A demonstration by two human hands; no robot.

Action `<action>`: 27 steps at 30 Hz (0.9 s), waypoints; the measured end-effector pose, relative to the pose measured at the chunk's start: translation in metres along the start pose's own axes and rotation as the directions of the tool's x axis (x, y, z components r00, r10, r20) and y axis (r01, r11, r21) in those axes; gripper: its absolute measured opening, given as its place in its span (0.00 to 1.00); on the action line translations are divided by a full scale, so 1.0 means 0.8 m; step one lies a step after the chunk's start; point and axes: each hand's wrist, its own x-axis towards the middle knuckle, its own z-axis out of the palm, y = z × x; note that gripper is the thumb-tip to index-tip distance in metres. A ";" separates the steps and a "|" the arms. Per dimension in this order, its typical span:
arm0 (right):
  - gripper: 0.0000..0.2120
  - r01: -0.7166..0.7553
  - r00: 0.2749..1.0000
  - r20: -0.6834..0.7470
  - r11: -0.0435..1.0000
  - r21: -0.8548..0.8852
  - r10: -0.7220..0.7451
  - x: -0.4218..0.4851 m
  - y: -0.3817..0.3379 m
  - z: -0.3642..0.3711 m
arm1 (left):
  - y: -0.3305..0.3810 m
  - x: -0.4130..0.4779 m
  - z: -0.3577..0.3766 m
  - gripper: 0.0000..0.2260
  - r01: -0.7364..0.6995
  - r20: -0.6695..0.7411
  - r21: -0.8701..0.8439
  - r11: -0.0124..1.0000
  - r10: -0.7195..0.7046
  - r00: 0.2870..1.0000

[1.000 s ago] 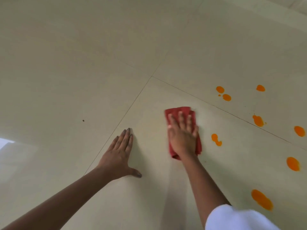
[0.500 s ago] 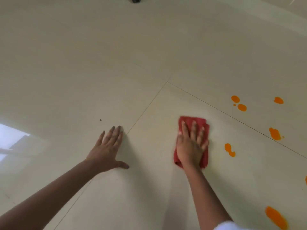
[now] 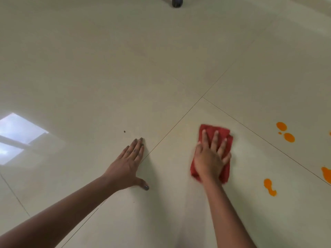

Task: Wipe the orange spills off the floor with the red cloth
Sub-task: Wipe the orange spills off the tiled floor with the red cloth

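Head view, the only view supplied. The right hand (image 3: 210, 158) lies flat, fingers spread, pressing the folded red cloth (image 3: 213, 133) onto the floor (image 3: 107, 68); it is not clenched around the cloth, only bearing down on it. The cloth's edges are blurred. The left hand (image 3: 129, 161) is released, palm down on the tile, holding nothing, apparently as a prop, at about 9 o'clock from the cloth and well apart from it.

Orange spills remain. The nearest (image 3: 269, 187) sits at roughly 4 o'clock from the cloth, apart from it. A pair of drops (image 3: 285, 132) lies at 3 o'clock, beyond a tile joint, and another patch (image 3: 326, 173) is cut by the frame edge at right. The tile under and beside the cloth shows no orange.

Risks, as judged:
- Cloth held by palm pressure alone: a fast stroke could let it bunch or slide out from under the hand.
- A pass through a thick spill may smear it into a streak or into the tile joint rather than lift it.
- A loaded cloth face could carry colour back onto clean tile.
- The glossy floor may turn slippery when wet; the propping hand could slide.
- A dark object (image 3: 177, 1) at 12 o'clock, far off, is too cropped to identify.
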 end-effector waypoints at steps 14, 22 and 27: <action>0.24 -0.026 0.996 0.086 1.000 0.016 0.025 0.014 0.007 -0.011 | 0.003 0.000 -0.002 0.59 0.017 -0.028 0.000 1.000 -0.017 0.999; 0.22 0.569 0.791 0.242 0.821 0.048 -0.562 -0.027 -0.123 0.016 | 0.002 -0.023 0.006 0.56 0.140 -0.089 -0.026 0.990 -0.142 0.986; 0.23 0.186 0.977 0.093 0.982 0.045 -0.189 -0.061 -0.076 0.022 | -0.027 -0.059 0.018 0.56 0.218 -0.095 -0.038 0.975 -0.220 0.971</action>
